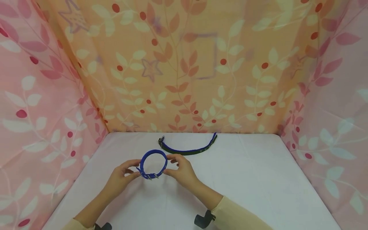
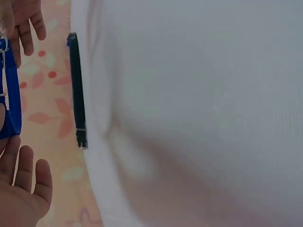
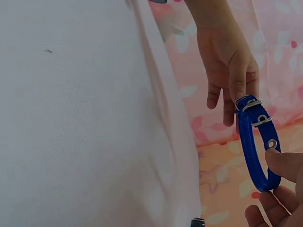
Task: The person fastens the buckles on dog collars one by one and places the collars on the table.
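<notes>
A blue pet collar (image 1: 154, 152), buckled into a ring, is held up above the white table between both hands. My left hand (image 1: 119, 179) pinches its left side by the buckle, where the strap's tip sticks out. My right hand (image 1: 184, 171) pinches the opposite side between thumb and fingers. In the right wrist view, the collar (image 3: 255, 175) shows its metal buckle, a D-ring and an eyelet near the right thumb. Behind the hands, a second collar (image 1: 187, 152), dark green with a blue inner side, lies unbuckled in a curve on the table.
The white-covered table (image 1: 244, 179) stretches to a patterned orange curtain (image 1: 201, 95) at the back. Pink leaf-print curtains (image 1: 43, 95) hang on both sides. A black wrist-camera mount (image 1: 204, 219) sits by the right sleeve.
</notes>
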Motion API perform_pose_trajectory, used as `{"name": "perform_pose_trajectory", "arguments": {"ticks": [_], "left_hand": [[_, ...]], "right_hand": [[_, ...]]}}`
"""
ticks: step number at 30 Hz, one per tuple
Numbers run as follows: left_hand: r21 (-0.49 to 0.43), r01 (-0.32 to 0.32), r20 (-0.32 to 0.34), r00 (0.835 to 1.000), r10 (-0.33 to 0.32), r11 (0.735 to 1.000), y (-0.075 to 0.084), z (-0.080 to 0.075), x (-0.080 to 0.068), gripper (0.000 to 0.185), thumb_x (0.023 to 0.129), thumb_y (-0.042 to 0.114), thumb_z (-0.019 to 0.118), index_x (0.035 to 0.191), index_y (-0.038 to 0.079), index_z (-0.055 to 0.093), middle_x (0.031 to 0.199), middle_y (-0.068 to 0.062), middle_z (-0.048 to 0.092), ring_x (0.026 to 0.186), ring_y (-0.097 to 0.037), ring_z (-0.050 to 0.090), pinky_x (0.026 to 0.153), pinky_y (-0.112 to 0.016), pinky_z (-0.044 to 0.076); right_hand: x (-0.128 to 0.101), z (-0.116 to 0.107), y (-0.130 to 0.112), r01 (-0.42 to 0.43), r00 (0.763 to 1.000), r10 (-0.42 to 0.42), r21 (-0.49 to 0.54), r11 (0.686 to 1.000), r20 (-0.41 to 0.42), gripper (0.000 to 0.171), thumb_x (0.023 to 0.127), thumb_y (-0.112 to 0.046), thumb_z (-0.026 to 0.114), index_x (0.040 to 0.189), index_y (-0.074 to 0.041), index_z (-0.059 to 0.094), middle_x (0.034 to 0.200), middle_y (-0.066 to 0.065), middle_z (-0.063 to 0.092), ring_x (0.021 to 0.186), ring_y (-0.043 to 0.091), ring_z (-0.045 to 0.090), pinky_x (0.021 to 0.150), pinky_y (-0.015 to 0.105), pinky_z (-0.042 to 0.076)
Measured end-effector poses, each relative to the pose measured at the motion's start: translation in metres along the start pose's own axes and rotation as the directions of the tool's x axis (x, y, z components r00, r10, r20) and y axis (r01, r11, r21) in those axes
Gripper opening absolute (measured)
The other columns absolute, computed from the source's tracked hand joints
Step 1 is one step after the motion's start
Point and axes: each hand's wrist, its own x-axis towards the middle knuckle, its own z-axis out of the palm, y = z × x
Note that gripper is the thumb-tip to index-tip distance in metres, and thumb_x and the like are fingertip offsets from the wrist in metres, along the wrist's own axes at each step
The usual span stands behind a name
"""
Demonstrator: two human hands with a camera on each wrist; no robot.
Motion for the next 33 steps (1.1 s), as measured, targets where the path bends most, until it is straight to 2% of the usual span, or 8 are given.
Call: {"name": "perform_pose_trajectory", "arguments": {"ticks": [4, 7, 12, 19, 21, 26, 33], "left_hand": [[-0.054, 0.095, 0.038, 0.995, -0.093, 0.994, -0.016, -0.004, 0.005, 0.045, 0.092, 0.017, 0.078, 0.135, 0.017, 0.066, 0.126, -0.011, 0.069, 0.104, -0.030, 0.068, 0.082, -0.022, 0.058], [-0.053, 0.141, 0.063, 0.988, -0.138, 0.989, -0.029, -0.005, 0.010, 0.046, 0.093, 0.017, 0.077, 0.137, 0.015, 0.065, 0.126, -0.012, 0.069, 0.111, -0.030, 0.066, 0.085, -0.020, 0.056], [-0.015, 0.151, 0.076, 0.986, -0.149, 0.988, -0.043, -0.006, 0.017, 0.045, 0.095, 0.019, 0.075, 0.138, 0.014, 0.064, 0.128, -0.010, 0.069, 0.124, -0.032, 0.059, 0.090, -0.018, 0.052], [0.017, 0.136, 0.101, 0.985, -0.137, 0.991, -0.061, -0.003, 0.025, 0.042, 0.095, 0.012, 0.073, 0.137, 0.009, 0.065, 0.130, -0.013, 0.069, 0.124, -0.033, 0.060, 0.093, -0.027, 0.054], [0.023, 0.151, 0.116, 0.981, -0.153, 0.988, -0.065, -0.001, 0.027, 0.042, 0.095, 0.010, 0.073, 0.136, 0.007, 0.065, 0.131, -0.015, 0.068, 0.122, -0.033, 0.062, 0.094, -0.031, 0.056], [0.012, 0.199, 0.155, 0.968, -0.199, 0.980, -0.069, 0.002, 0.032, 0.042, 0.093, 0.007, 0.074, 0.134, 0.003, 0.065, 0.129, -0.016, 0.069, 0.116, -0.031, 0.066, 0.096, -0.039, 0.057], [0.055, 0.220, 0.199, 0.953, -0.227, 0.974, -0.071, 0.004, 0.037, 0.041, 0.092, 0.006, 0.075, 0.132, 0.002, 0.064, 0.125, -0.012, 0.070, 0.117, -0.029, 0.065, 0.101, -0.046, 0.053]], "right_hand": [[0.011, 0.014, 0.008, -0.029, 1.000, 0.029, -0.024, 0.999, 0.002, 0.052, 0.084, -0.022, 0.087, 0.131, -0.013, 0.066, 0.127, 0.000, 0.068, 0.117, 0.023, 0.060, 0.100, 0.046, 0.048], [0.019, 0.023, 0.014, -0.041, 0.999, 0.041, -0.050, 0.998, -0.009, 0.052, 0.083, -0.020, 0.087, 0.130, -0.012, 0.067, 0.126, 0.001, 0.069, 0.118, 0.025, 0.060, 0.101, 0.046, 0.049], [0.030, 0.037, 0.024, -0.049, 0.998, 0.044, -0.125, 0.991, -0.046, 0.051, 0.078, -0.017, 0.090, 0.125, -0.010, 0.071, 0.118, 0.002, 0.073, 0.115, 0.027, 0.060, 0.100, 0.046, 0.046], [0.040, 0.053, 0.044, -0.100, 0.993, 0.085, -0.205, 0.974, -0.079, 0.050, 0.076, -0.020, 0.092, 0.121, -0.012, 0.072, 0.110, -0.003, 0.074, 0.107, 0.020, 0.057, 0.094, 0.040, 0.042], [0.042, 0.058, 0.049, -0.118, 0.992, 0.102, -0.227, 0.967, -0.079, 0.050, 0.076, -0.021, 0.092, 0.121, -0.013, 0.072, 0.110, -0.004, 0.074, 0.106, 0.019, 0.057, 0.093, 0.040, 0.041], [0.043, 0.065, 0.058, -0.152, 0.987, 0.133, -0.262, 0.953, -0.088, 0.050, 0.075, -0.021, 0.092, 0.121, -0.014, 0.073, 0.111, -0.004, 0.075, 0.105, 0.020, 0.057, 0.093, 0.042, 0.040], [0.043, 0.067, 0.060, -0.171, 0.983, 0.142, -0.300, 0.938, -0.117, 0.048, 0.073, -0.021, 0.091, 0.118, -0.014, 0.075, 0.111, -0.003, 0.076, 0.103, 0.021, 0.057, 0.090, 0.042, 0.039]]}}
